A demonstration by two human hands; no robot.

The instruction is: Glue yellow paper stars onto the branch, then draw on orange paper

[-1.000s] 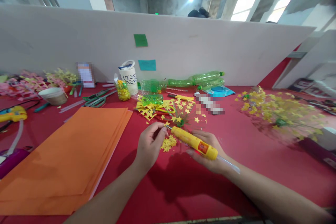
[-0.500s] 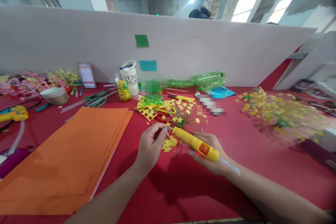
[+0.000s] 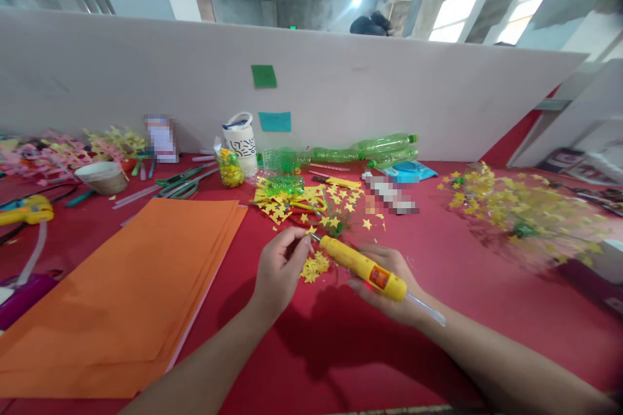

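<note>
Almost no change: right hand (image 3: 389, 285) still grips glue gun (image 3: 363, 267), left hand (image 3: 280, 267) still pinches star (image 3: 309, 231) at its tip.

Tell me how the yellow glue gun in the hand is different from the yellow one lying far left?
The pen-shaped glue gun is slim and straight, held in the right hand with its tip near the left hand. The other glue gun is chunkier, lying untouched on the red table. Both are yellow.

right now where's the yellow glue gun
In the right hand, centre of the head view, its tip by the left hand's fingers, above loose yellow paper stars.
</note>
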